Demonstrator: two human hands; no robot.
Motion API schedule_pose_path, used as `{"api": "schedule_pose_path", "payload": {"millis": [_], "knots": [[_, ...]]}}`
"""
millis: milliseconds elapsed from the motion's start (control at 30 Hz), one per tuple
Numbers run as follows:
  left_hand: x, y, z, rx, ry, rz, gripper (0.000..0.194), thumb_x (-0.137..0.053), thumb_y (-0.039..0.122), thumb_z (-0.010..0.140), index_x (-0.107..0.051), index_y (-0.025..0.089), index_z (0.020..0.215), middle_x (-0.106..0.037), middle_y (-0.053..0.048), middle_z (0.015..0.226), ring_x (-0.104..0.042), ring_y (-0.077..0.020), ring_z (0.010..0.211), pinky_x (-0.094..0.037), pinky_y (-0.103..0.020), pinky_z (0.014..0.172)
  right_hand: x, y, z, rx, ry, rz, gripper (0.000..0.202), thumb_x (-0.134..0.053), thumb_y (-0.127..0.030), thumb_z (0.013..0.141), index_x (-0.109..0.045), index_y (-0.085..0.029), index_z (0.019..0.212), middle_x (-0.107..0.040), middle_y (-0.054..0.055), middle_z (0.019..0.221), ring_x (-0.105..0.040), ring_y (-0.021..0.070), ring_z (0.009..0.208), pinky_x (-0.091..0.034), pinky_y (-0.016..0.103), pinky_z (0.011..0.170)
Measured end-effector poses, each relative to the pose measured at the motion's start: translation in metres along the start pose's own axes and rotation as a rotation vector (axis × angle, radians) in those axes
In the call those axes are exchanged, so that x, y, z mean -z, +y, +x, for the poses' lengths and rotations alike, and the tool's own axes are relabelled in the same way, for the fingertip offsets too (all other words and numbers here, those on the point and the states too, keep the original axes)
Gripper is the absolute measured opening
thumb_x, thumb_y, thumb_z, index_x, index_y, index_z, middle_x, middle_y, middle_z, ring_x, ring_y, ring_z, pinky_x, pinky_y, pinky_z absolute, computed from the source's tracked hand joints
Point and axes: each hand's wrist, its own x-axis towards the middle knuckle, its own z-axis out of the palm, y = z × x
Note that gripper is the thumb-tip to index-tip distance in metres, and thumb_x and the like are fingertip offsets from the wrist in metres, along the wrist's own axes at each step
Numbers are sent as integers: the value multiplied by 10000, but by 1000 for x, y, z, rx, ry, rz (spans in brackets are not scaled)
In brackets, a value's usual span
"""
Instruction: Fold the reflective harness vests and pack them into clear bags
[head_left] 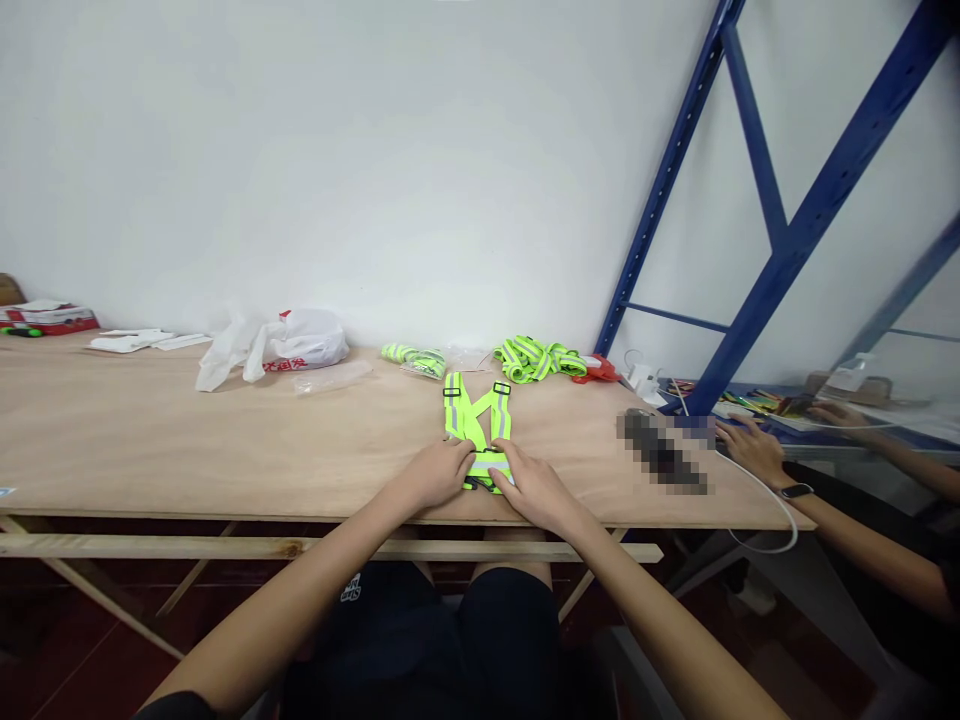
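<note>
A neon yellow-green reflective vest [456,408] of straps with grey stripes and black buckles lies on the wooden table [225,450] in front of me. Its shoulder straps point toward the wall and cross in the middle. My left hand [441,473] grips the left side of its waist band, fingers bent over the edge. On the right side of the band, my right hand [538,490] holds it with the thumb low and the fingers higher. The band's ends are partly hidden under both hands.
Behind the vest lie a bagged reflective vest [415,360] and a heap of reflective straps [529,358]. A white plastic bag [311,338] sits to the left. At right are a pixelated dark object [661,455], a white cable [776,492], a blue rack [780,245] and another person's hand [754,450].
</note>
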Motion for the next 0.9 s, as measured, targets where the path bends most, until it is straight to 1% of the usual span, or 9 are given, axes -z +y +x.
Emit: {"api": "schedule_pose_path", "payload": {"millis": [100, 200, 367, 433, 500, 600, 667, 767, 900], "knots": [[2, 3, -12, -21, -9, -49, 339, -294, 304, 1041, -576, 160, 1165, -687, -122, 1082, -630, -259, 1047, -481, -374, 897, 3, -5, -12, -13, -12, 23, 428, -434, -356, 1001, -435, -157, 1380, -633, 161, 1312, -670, 297, 1094, -528, 405, 867], [6, 9, -26, 4, -7, -96, 314, -312, 326, 1039, -500, 159, 1226, -670, -129, 1108, -628, -256, 1039, -489, -370, 879, 1, -5, -22, 27, 16, 43, 425, -478, -358, 989, -439, -168, 1367, -614, 168, 1330, -649, 293, 1149, -535, 410, 893], [12, 13, -33, 2, -46, -126, 233, -343, 320, 1031, -496, 175, 1130, -654, -109, 1068, -621, -240, 988, -493, -363, 862, -9, -2, -30, 90, 109, -17, 453, -483, -374, 985, -473, -216, 1409, -472, 176, 1498, -609, 297, 1235, -568, 438, 915], [11, 12, -33, -12, -25, -103, 211, -367, 317, 1028, -519, 184, 1089, -652, -101, 1068, -612, -237, 1003, -495, -368, 878, -13, -1, -31, 120, 145, -44, 499, -453, -360, 997, -425, -218, 1475, -490, 174, 1489, -590, 299, 1264, -562, 450, 949], [9, 12, -33, -41, 41, -43, 214, -390, 310, 1027, -555, 188, 1088, -638, -117, 1169, -584, -247, 1113, -478, -393, 952, -15, -1, -32, 155, 153, -46, 527, -423, -342, 1011, -370, -210, 1519, -527, 168, 1462, -560, 290, 1304, -536, 453, 1002], [3, 12, -39, -76, 148, 70, 278, -414, 318, 1026, -592, 190, 1197, -567, -141, 1372, -464, -286, 1333, -397, -466, 1085, -15, -1, -33, 162, 139, -26, 520, -398, -345, 1026, -357, -186, 1520, -548, 162, 1447, -549, 277, 1319, -521, 455, 1027], [-1, 12, -45, -78, 161, 99, 361, -414, 360, 1029, -558, 191, 1313, -555, -141, 1416, -413, -297, 1395, -353, -502, 1127, -13, -2, -34, 158, 136, -20, 521, -431, -376, 1018, -388, -171, 1494, -532, 174, 1460, -540, 284, 1328, -520, 466, 1026], [-4, 11, -52, -75, 116, 63, 507, -441, 465, 1014, -462, 186, 1437, -548, -145, 1440, -450, -279, 1382, -356, -489, 1136, -10, -1, -37, 191, 131, -27, 554, -529, -423, 977, -436, -174, 1464, -482, 190, 1500, -508, 303, 1357, -507, 479, 1044], [-3, 10, -56, -59, 85, 7, 588, -501, 514, 978, -448, 164, 1447, -556, -166, 1427, -514, -286, 1322, -421, -443, 1085, -5, 1, -42, 246, 100, -30, 667, -622, -420, 931, -388, -178, 1507, -460, 184, 1520, -480, 297, 1381, -487, 459, 1077]]}}
